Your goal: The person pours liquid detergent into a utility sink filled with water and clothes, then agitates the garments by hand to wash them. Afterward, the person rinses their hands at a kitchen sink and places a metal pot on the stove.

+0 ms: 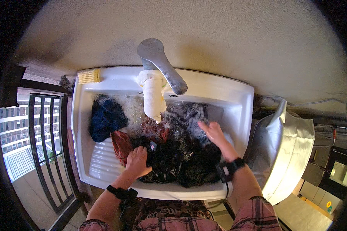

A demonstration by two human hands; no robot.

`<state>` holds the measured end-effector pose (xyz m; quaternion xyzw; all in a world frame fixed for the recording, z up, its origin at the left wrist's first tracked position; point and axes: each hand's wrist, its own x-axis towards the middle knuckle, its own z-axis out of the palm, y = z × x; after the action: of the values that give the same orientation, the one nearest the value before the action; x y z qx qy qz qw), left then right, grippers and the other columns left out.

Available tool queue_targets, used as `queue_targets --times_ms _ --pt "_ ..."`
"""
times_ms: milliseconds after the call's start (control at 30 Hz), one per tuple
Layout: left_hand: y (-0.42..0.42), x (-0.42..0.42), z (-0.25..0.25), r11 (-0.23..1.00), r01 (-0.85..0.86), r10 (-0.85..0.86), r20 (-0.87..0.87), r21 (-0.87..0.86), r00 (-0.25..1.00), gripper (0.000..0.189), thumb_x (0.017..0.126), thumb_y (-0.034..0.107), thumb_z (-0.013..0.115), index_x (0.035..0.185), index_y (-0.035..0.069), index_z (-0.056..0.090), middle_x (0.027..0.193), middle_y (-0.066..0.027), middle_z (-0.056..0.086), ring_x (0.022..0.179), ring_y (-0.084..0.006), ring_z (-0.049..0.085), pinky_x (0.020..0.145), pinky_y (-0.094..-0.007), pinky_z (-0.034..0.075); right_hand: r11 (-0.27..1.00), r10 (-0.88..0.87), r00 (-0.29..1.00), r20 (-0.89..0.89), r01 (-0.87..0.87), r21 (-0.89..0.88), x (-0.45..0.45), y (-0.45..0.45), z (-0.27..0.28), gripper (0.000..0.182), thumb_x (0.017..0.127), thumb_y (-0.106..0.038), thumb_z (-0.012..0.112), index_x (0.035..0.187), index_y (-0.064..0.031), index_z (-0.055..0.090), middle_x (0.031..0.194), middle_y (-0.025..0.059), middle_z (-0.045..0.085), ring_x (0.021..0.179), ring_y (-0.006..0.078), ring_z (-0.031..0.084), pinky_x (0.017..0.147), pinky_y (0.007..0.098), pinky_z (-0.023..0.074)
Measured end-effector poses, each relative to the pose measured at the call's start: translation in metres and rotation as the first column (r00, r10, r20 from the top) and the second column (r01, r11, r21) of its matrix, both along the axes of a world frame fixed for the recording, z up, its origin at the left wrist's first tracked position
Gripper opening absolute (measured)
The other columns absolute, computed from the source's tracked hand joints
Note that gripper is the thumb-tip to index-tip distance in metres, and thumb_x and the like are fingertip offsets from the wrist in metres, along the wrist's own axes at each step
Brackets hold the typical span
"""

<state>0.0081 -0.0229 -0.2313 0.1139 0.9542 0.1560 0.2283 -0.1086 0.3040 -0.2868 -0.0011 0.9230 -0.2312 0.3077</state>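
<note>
My left hand (137, 163) lies palm down at the edge of a red garment (121, 144) and a black garment (164, 167), its thumb spread; its fingertips are hidden, so a grip cannot be told. Over a wet grey garment (195, 115) on the right side of the white laundry sink (243, 121), my right hand (215, 132) has its thumb and fingers apart and holds nothing. A dark blue garment (107, 119) is heaped at the left, partly above the ribbed washboard (101, 161). Foamy water (134, 111) surrounds the clothes in the middle.
A white cloth (153, 98) wraps the spout of the metal faucet (167, 68), hanging over the basin. A yellow scrubbing brush (88, 76) sits on the back left rim. To the right stands a silver-covered object (289, 150); a barred window (47, 144) is at the left.
</note>
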Motion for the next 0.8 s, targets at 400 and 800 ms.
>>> queue_targets --times_ms 400,800 --pt "-0.013 -0.014 0.019 0.899 0.180 -0.047 -0.320 0.400 0.946 0.064 0.059 0.015 0.075 0.115 0.001 0.049 0.116 -0.0155 0.051 0.115 -0.0329 0.044 0.100 -0.0424 0.030 0.321 0.038 0.877 0.479 0.443 -0.837 0.080 -0.125 0.134 0.034 0.088 -0.024 0.059 0.113 -0.0012 0.055 0.097 0.0007 0.060 0.084 0.0085 0.052 0.074 0.0255 0.0453" --pt "-0.048 -0.011 0.077 0.999 -0.004 -0.001 -0.179 -0.032 0.984 0.093 0.049 0.023 0.080 0.130 0.007 0.037 0.125 -0.0155 0.041 0.122 -0.0334 0.034 0.102 -0.0489 0.025 0.967 -0.243 0.970 -0.005 0.243 0.078 0.070 0.013 -0.034 0.056 0.070 -0.021 0.071 0.117 -0.0007 0.048 0.112 0.0252 0.053 0.105 0.0423 0.050 0.090 0.0450 0.0414"
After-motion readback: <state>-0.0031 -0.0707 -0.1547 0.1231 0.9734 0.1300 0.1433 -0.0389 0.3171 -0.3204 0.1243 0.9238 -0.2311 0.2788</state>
